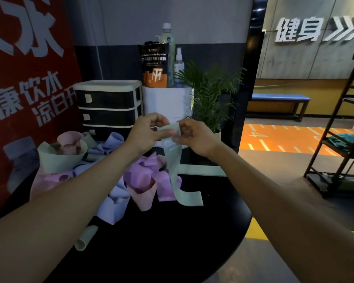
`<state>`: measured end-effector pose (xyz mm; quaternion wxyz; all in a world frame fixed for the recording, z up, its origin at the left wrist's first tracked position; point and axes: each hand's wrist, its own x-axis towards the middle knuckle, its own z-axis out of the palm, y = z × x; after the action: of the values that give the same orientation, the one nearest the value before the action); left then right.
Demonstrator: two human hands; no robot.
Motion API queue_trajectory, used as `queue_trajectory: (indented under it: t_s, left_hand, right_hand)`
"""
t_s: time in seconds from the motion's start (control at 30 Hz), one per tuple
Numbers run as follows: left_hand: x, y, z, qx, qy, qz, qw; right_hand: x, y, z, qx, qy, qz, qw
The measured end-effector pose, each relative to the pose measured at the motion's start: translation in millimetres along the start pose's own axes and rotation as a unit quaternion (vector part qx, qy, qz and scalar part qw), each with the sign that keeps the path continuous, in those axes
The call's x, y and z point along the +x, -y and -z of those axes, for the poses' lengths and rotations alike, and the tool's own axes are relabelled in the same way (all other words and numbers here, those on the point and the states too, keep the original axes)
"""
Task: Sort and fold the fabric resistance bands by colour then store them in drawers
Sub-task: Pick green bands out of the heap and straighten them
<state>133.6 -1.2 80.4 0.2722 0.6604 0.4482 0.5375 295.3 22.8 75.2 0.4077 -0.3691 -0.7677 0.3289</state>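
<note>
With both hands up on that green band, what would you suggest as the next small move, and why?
Probably bring the hanging end up to the pinched top to fold it in half. The left hand and right hand both pinch the top of the green band, while its lower end trails unfolded onto the black table.

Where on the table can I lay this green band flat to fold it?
Bare black table lies near you, right of the small green roll and below the hanging green band. The pile of bands crowds the left and back by the drawers.
</note>
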Motion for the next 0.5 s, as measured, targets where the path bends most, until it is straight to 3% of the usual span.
queue_trajectory:
  t_s: [0.17,0.3,0.4,0.5]
  left_hand:
    - [8,0,-11,-0.056,-0.016,0.011,0.998]
    - [4,29,-31,0.007,0.079,0.09,0.993]
    - [-1,62,-48,-0.017,0.164,0.106,0.981]
    - [-2,82,-56,0.062,0.204,0.115,0.97]
  right_hand:
    - [12,8,10,0.039,-0.031,0.001,0.999]
    - [16,6,18,0.169,-0.11,-0.052,0.978]
    - [18,-6,34,0.182,-0.197,-0.084,0.96]
    - [16,-29,55,0.171,-0.28,-0.13,0.936]
